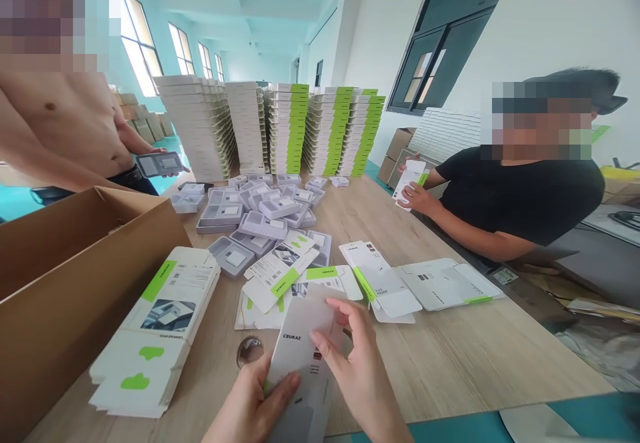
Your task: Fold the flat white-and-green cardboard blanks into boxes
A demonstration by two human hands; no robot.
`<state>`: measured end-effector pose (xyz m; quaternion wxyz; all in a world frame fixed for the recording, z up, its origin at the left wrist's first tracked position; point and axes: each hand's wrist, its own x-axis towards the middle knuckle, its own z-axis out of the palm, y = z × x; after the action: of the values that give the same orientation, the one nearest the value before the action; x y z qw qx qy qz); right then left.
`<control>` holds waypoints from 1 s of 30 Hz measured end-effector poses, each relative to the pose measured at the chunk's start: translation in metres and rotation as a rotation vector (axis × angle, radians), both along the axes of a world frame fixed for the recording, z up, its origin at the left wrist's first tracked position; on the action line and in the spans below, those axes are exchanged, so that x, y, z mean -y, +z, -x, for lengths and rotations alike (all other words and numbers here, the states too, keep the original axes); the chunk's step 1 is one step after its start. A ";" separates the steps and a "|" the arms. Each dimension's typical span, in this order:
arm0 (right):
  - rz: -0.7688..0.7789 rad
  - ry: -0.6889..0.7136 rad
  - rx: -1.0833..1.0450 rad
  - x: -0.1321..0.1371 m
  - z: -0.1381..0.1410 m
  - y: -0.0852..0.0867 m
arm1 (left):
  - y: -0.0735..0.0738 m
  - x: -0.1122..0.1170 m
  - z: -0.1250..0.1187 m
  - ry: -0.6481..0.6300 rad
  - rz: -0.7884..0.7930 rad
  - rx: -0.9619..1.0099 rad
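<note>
Wood-grain table (465,363): loose grey inner trays (223,212) and flattened cartons (377,278) lie beyond the hands. The white CEUKAZ carton (297,355) is held tilted at the near side, its lower left edge grasped by the left hand (254,393), its upper end pinched by the right hand (363,353). For what appears to be a fold, press along the creases; avoid buckling the panels.

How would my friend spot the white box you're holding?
Find the wooden table, then its near edge. There, between the left hand and right hand, is a white box marked CEUKAZ; unlike the boxes lying beyond it, this one is held.
</note>
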<state>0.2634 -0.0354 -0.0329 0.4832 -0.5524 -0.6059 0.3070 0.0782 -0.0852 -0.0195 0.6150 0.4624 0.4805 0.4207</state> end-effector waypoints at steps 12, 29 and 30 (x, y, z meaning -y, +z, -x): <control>0.415 0.509 -0.085 0.005 -0.016 0.054 | -0.033 0.006 0.019 -0.519 0.126 0.178; 0.209 0.157 -0.531 0.029 0.022 -0.006 | 0.005 0.001 -0.005 0.051 0.180 0.224; 0.299 0.206 -0.590 0.031 0.024 -0.011 | 0.004 -0.001 -0.006 0.080 0.154 0.199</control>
<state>0.2394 -0.0666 -0.0441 0.5178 -0.4404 -0.4410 0.5861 0.0846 -0.0845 -0.0154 0.6760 0.3505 0.4660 0.4506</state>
